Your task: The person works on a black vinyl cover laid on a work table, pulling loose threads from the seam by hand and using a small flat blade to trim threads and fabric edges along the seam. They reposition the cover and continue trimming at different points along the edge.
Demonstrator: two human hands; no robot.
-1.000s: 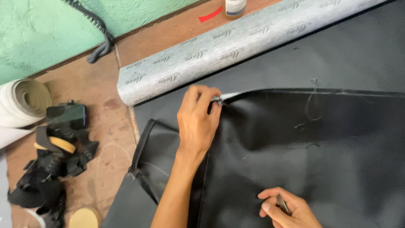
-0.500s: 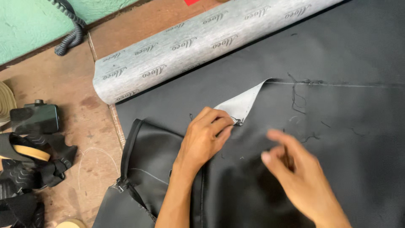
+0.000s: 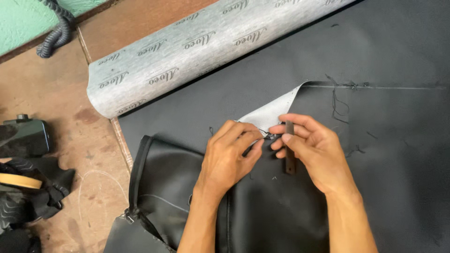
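Note:
A black leather-like cover (image 3: 262,206) lies on a larger black sheet (image 3: 375,51). One corner is folded back, showing its grey woven underside (image 3: 272,112). My left hand (image 3: 232,152) pinches the seam edge at that folded corner. My right hand (image 3: 311,147) sits right next to it, fingertips almost touching the left ones, and holds a slim dark tool (image 3: 289,150) upright between thumb and fingers. Loose black threads (image 3: 338,105) trail from the stitched line to the right of the fold.
A grey roll of material (image 3: 187,51) lies across the top. A dark corrugated hose (image 3: 58,33) runs along the green wall. A black container (image 3: 23,136), tape roll (image 3: 18,180) and black scraps (image 3: 33,201) sit on the brown floor at left.
My right hand came up from the lower right to meet the left at the folded corner, carrying the dark tool. The corner has been peeled back further along the seam.

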